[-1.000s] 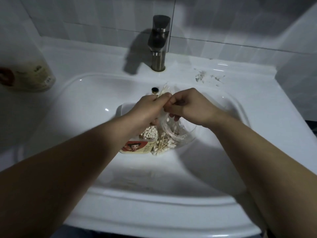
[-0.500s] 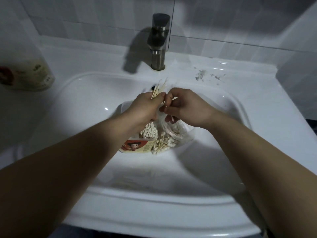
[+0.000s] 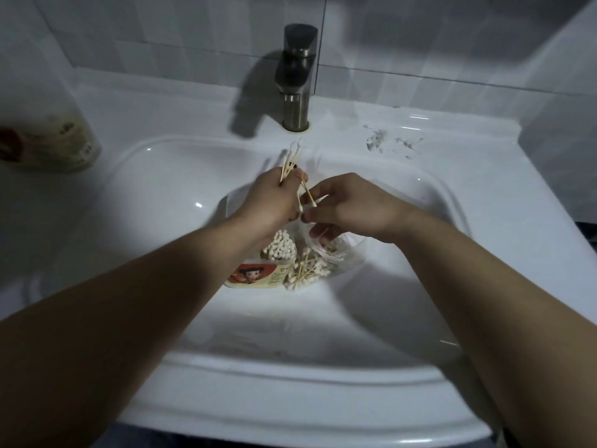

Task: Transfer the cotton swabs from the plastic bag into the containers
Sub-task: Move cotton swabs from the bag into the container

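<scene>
Setting: a white ceramic wash basin (image 3: 181,189) set in a white worktop (image 3: 468,163), in dim light. A person stands over it with both bare forearms reaching in.

Left hand (image 3: 274,200): grip clenched round a small bunch of thin, wooden-stick, white-tipped cotton swabs (image 3: 289,161). The sticks poke up out of the fist toward the dark metal tap (image 3: 296,76).

Right hand (image 3: 350,205): just beside the left, fingers curled. Forefinger and thumb appear to pinch one or two more swabs that cross the gap between the hands. The count is not readable.

On the basin floor below the hands:
- A clear plastic tub with a red-and-cream cartoon label (image 3: 255,274). A block of swabs stands upright in it, white tips up.
- A crumpled clear plastic bag (image 3: 342,253), just beside the tub's right side, with loose swabs lying criss-cross inside. The right hand hangs above it.

Elsewhere:
- A blurred cream bottle (image 3: 55,140) on the worktop at far left.
- Grey smudges (image 3: 381,143) on the worktop to the right of the tap.
</scene>
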A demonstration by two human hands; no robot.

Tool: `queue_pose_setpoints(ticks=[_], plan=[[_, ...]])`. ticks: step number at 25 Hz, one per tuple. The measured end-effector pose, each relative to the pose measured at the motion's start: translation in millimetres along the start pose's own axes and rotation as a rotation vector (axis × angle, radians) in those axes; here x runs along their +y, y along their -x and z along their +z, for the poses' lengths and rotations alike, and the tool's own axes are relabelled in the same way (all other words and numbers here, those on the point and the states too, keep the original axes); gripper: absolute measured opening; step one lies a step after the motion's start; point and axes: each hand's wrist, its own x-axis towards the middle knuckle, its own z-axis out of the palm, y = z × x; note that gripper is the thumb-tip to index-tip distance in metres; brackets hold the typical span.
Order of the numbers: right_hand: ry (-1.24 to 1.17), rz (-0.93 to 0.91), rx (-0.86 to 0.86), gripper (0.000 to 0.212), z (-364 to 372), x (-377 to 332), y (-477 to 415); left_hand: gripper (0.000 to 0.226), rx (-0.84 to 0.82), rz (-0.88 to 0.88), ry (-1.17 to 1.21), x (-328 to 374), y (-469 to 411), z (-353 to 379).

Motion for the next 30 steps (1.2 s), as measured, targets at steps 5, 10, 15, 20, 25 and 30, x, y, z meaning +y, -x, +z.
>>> queue_pose_setpoints(ticks=[5,10,15,20,25,30], plan=[[0.003,0.002,0.02,0.028,2.3,1.8,-2.9,0.022,-0.055,-0.01,0.066,6.1,5.5,2.0],[0.077,-0.103,0.11,0.029,1.1,6.1,-7.0,0.027,-0.13,-0.009,-0.015,10.2,10.6,2.8],[0.426,-0.109,0.115,0.024,-0.4,2.1,-3.8,0.033,-0.118,-0.053,-0.086,9.8,11.4,2.5],[0.438,-0.194,0.33,0.017,-10.6,4.0,-6.5,0.025,-0.147,-0.143,0.105,12.5,15.0,4.4],[0.092,-0.31,0.325,0.046,-8.9,6.6,-10.7,0.023,-0.353,-0.137,0.038,12.0,21.9,5.8],[0.153,-0.295,0.339,0.019,-3.1,6.0,-11.9,0.022,-0.433,-0.092,-0.037,13.1,25.6,6.7]])
